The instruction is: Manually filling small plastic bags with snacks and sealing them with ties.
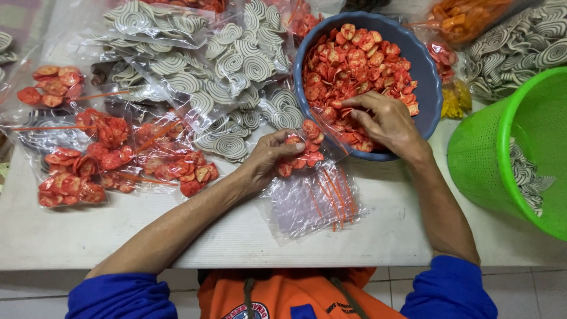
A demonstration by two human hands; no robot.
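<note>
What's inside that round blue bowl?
The round blue bowl holds a heap of red-orange round crackers. The right hand reaches in, covering some. The heap hides the bowl's bottom, so what lies beneath cannot be seen.

Seen from above, a person sits at a white table (236, 236). The left hand (269, 156) holds open a clear plastic bag (310, 198) partly filled with red chips. The right hand (384, 121) reaches into a blue bowl (428, 88) heaped with red chips (354, 59), fingers pinching some. Filled bags of red chips (112, 156) lie at left, bags of striped spiral chips (224, 77) lie beyond, and a green basket (508, 147) stands at right.
</note>
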